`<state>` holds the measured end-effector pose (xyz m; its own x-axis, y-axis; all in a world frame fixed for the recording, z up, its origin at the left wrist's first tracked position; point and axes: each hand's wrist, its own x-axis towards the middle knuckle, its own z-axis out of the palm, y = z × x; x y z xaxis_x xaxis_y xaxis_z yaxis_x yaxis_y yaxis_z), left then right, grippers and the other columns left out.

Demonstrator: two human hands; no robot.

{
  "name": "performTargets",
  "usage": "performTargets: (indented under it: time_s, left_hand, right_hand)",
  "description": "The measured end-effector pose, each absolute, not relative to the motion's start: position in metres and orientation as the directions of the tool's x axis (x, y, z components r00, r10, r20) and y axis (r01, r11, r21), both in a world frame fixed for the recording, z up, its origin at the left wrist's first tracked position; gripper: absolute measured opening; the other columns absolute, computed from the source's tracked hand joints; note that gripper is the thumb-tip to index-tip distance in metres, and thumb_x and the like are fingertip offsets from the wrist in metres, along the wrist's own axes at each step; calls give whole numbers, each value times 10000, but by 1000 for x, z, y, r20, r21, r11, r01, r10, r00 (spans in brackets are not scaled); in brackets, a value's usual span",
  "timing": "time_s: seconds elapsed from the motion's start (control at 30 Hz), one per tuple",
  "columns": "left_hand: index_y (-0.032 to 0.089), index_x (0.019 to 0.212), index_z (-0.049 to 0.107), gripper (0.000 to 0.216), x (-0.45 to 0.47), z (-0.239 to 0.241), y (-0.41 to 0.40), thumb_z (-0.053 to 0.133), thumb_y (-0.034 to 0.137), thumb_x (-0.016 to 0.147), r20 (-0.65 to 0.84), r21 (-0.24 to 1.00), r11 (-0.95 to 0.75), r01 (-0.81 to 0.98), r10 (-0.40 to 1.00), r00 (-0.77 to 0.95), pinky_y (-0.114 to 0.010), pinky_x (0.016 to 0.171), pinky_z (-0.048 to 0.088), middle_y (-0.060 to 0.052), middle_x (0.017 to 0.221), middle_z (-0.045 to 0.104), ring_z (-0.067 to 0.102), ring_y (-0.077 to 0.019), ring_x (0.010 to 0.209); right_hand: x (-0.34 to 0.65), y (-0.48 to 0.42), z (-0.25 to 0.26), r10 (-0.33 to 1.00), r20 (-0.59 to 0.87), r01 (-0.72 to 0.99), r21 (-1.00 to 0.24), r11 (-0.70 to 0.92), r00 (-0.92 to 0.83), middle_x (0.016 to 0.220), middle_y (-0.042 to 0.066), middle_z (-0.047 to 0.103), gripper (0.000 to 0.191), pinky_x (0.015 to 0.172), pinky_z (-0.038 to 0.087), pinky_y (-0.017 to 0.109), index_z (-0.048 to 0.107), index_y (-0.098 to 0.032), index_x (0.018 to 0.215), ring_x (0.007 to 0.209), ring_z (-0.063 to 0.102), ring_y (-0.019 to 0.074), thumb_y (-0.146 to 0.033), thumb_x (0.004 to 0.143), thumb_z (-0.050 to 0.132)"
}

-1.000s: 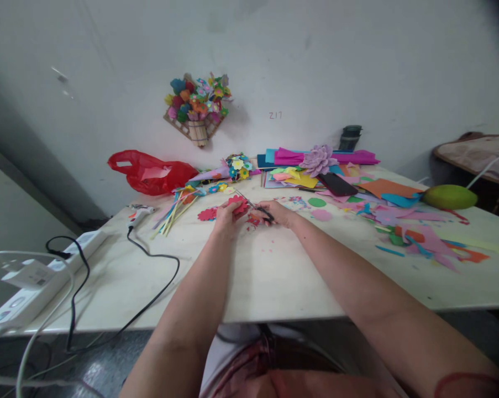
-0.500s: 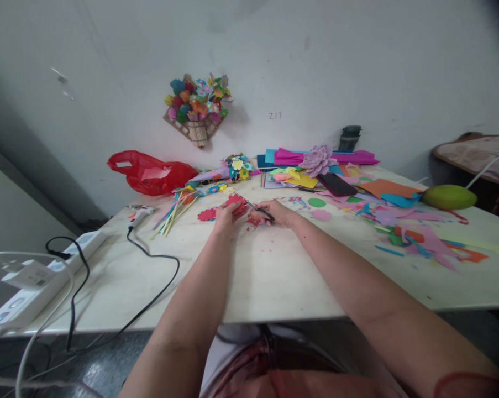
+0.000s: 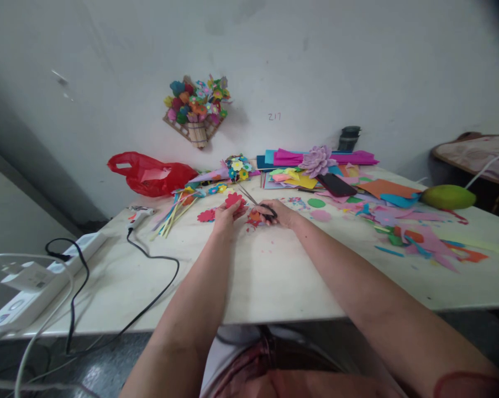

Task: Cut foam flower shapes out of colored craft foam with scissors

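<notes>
Between the fingers of my left hand (image 3: 226, 214) is a red scalloped paper flower (image 3: 234, 201). My right hand (image 3: 277, 213) is closed round the black handles of a pair of scissors (image 3: 249, 195), whose blades point up and left, just right of the flower and apart from it. Another red paper flower (image 3: 206, 215) lies on the table to the left of my left hand. Small red and orange paper scraps (image 3: 253, 219) are scattered below the scissors, between my hands.
A red plastic bag (image 3: 153, 174), paper strips (image 3: 175, 213) and a glue gun (image 3: 140, 215) lie left. Coloured paper sheets, a dark phone (image 3: 337, 185) and a purple flower (image 3: 318, 160) are at the back right. Cut scraps (image 3: 423, 237) spread across the right. A power strip (image 3: 46, 279) runs along the left edge.
The scissors have come away from the red flower and swung more upright. My left hand keeps the flower at nearly the same spot.
</notes>
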<state>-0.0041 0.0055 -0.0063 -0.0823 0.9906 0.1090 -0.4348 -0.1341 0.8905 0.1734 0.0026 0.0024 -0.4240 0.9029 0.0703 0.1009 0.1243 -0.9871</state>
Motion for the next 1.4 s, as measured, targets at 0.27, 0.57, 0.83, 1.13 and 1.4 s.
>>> performTargets:
  time_s: [0.27, 0.57, 0.83, 1.13, 1.4]
  left_hand:
    - [98, 776, 694, 306, -4, -8, 7, 819, 251, 543, 127, 905, -150, -398, 988, -84, -259, 605, 526, -66, 700, 693, 607, -109, 522]
    - [129, 751, 644, 310, -4, -7, 3, 804, 339, 588, 148, 918, -163, -361, 987, -69, -254, 574, 501, -24, 620, 648, 575, -101, 493]
    - [136, 743, 611, 328, -3, -5, 0, 800, 356, 592, 164, 925, -167, -341, 986, -39, -234, 564, 499, -16, 603, 644, 583, -103, 496]
    - [148, 755, 606, 297, -3, -10, 6, 763, 377, 651, 160, 930, -131, -342, 986, 57, -236, 535, 472, -4, 570, 613, 567, -110, 490]
    - [146, 695, 603, 310, -2, -9, 1, 784, 389, 626, 172, 948, -128, -290, 976, 131, -242, 505, 427, -7, 547, 601, 518, -100, 451]
  right_hand:
    - [175, 7, -2, 914, 89, 106, -984, 142, -395, 561, -4, 604, 163, 287, 246, 144, 594, -120, 808, 386, 536, 67, -277, 792, 637]
    - [176, 4, 2, 899, 78, 82, -989, 125, -431, 552, -17, 610, 239, 296, 275, 142, 609, -128, 866, 391, 525, 70, -264, 703, 719]
    - [179, 8, -3, 896, 100, 130, -976, 172, -432, 531, -6, 605, 233, 276, 254, 147, 604, -130, 776, 349, 501, 60, -360, 787, 638]
    - [180, 6, 1, 901, 94, 141, -976, 168, -423, 529, -5, 599, 254, 281, 255, 146, 568, -131, 732, 349, 502, 57, -369, 796, 632]
    - [180, 5, 2, 901, 106, 122, -977, 172, -422, 527, -8, 601, 264, 285, 255, 149, 573, -135, 732, 347, 502, 59, -383, 770, 658]
